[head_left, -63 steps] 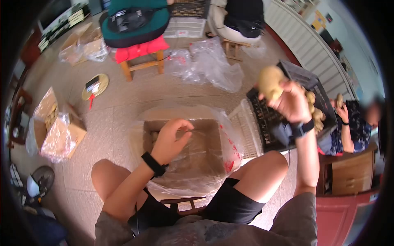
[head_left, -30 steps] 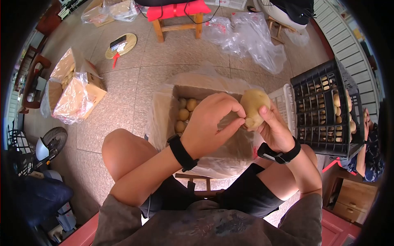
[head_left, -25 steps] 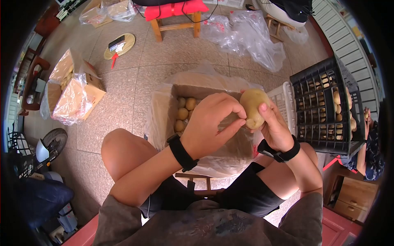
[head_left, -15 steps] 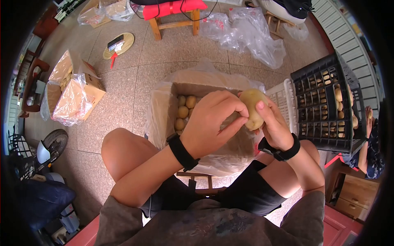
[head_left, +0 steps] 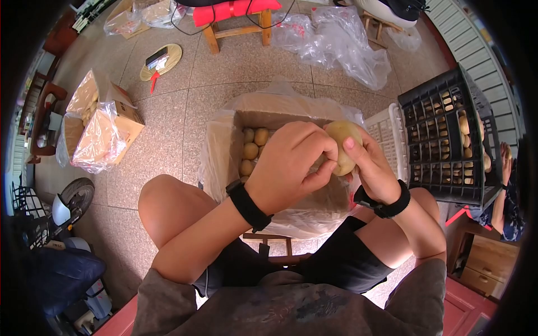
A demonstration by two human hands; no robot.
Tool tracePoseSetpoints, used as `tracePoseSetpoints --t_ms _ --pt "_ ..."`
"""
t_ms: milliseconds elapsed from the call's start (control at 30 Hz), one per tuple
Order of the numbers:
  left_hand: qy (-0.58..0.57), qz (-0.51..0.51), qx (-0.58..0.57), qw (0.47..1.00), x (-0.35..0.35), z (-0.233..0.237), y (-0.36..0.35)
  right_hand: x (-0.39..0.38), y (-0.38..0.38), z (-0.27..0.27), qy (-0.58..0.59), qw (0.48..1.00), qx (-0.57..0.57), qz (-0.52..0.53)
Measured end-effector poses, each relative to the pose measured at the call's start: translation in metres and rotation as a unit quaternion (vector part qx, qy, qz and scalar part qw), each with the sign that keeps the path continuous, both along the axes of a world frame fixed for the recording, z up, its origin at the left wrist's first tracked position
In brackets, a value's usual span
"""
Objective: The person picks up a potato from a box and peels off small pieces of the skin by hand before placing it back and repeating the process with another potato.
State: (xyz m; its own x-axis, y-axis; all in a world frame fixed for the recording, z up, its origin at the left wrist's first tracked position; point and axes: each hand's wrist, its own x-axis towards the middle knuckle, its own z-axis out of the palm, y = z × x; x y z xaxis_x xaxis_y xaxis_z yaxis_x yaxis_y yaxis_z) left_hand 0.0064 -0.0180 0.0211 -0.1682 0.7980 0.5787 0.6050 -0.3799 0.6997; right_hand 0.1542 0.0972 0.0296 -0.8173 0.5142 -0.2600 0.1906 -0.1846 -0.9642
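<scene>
An oval yellow-green fruit (head_left: 344,147) with a smooth, speckled skin is held up over a plastic-lined cardboard box (head_left: 221,162). My right hand (head_left: 374,162) is wrapped around its right side, thumb lying on top. Against the fruit's left side, my left hand (head_left: 297,159) is closed, with thumb and forefinger pinched together; what is between those fingertips I cannot tell. Below and left of the hands, several round yellowish-brown fruits (head_left: 250,150) lie inside the box. My forearms hide part of the box's interior.
On the right, a black plastic crate (head_left: 443,193) of pale fruits stands beside a white basket (head_left: 386,131). Another person's hand (head_left: 506,159) is behind it. Left stands an open carton (head_left: 126,120); ahead lie plastic bags (head_left: 353,47) and a stool (head_left: 238,32).
My left fingertips have shifted slightly along the fruit's side, and the fruit has tipped a little in my right hand. The other person's hand has moved slightly by the crate.
</scene>
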Motion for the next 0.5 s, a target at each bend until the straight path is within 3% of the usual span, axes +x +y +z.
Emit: tracePoseSetpoints --t_ms 167,500 --pt "-0.004 0.031 0.041 0.999 0.000 0.000 0.002 0.001 0.000 0.000 0.000 1.000 -0.011 -0.015" --pt "0.017 0.078 0.012 0.997 -0.002 -0.004 0.001 -0.002 -0.004 0.008 0.041 0.994 -0.073 -0.074"
